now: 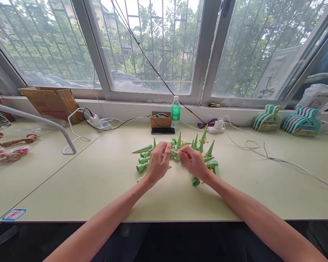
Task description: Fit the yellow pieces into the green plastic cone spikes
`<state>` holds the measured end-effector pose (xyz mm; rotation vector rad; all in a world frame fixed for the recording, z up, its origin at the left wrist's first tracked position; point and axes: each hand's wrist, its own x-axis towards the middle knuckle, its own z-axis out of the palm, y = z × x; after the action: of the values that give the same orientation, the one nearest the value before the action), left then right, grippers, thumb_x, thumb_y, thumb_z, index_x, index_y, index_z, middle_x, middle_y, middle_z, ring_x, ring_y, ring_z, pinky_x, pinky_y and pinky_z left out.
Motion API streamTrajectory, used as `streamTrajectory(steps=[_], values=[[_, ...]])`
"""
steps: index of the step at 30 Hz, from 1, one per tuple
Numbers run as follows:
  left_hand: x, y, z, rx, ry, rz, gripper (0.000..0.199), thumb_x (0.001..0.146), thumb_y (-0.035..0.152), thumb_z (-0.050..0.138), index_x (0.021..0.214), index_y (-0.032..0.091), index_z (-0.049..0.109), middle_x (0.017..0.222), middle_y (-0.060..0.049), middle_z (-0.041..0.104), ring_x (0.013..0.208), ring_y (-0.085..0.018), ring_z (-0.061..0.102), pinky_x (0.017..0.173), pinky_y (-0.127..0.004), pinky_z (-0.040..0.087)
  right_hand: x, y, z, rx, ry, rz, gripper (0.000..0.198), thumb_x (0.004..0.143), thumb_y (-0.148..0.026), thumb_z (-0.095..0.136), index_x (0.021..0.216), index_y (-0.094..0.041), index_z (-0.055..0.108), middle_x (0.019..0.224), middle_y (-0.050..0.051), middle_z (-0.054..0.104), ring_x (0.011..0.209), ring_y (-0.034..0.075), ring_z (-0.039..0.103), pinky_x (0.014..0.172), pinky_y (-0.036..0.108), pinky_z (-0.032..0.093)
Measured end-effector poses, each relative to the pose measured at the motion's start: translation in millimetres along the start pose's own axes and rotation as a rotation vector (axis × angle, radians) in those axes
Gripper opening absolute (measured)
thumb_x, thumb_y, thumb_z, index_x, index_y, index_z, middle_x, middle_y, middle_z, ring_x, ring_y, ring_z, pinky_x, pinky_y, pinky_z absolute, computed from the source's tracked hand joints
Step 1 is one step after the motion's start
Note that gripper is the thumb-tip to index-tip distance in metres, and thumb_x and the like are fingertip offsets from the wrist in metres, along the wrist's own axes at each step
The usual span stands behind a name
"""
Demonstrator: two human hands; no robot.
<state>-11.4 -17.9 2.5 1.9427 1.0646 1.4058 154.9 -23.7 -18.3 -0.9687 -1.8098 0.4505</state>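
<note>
Both hands meet over a loose pile of green plastic watering spikes in the middle of the table. My left hand (159,162) is closed, thumb and fingers pinching a green plastic watering spike (175,153). From the right, my right hand (194,163) pinches at the same piece near a small yellowish part; its fingertips partly hide what they grip. Pointed green spikes (210,148) stand upright to the right and behind. Green ribbed tubes (141,167) lie beside my left hand, and another tube (195,181) lies just below my right hand.
Behind the pile are a black phone (163,131), a small cardboard box (160,120) and a green-labelled bottle (175,112). White cables (251,145) and pastel hangers (268,118) lie right. A lamp arm (43,122) and bagged wooden pieces (13,156) are left.
</note>
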Motion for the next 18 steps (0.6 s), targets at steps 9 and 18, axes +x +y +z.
streamTrajectory(steps=[9,18], values=[[1.0,2.7,-0.5,0.056,-0.168,-0.133,0.040,0.098,0.048,0.029,0.082,0.021,0.054,0.054,0.004,0.051,0.053,-0.013,0.050,0.052,-0.024,0.038,-1.1,-1.7,-1.1,0.070,-0.006,-0.013,0.024,0.098,-0.040,0.042,0.087,-0.021,0.052,0.064,-0.002,0.057,0.046,0.009,0.044,0.047,0.022,0.037],[-1.5,-2.9,-1.2,-0.022,-0.230,-0.048,0.031,0.094,0.047,0.043,0.109,0.020,0.050,0.063,0.005,0.049,0.049,-0.009,0.045,0.048,-0.020,0.039,0.5,-0.2,-2.2,0.103,0.014,0.019,0.027,0.097,-0.044,0.044,0.086,-0.020,0.051,0.061,-0.003,0.055,0.044,0.008,0.044,0.045,0.021,0.037]])
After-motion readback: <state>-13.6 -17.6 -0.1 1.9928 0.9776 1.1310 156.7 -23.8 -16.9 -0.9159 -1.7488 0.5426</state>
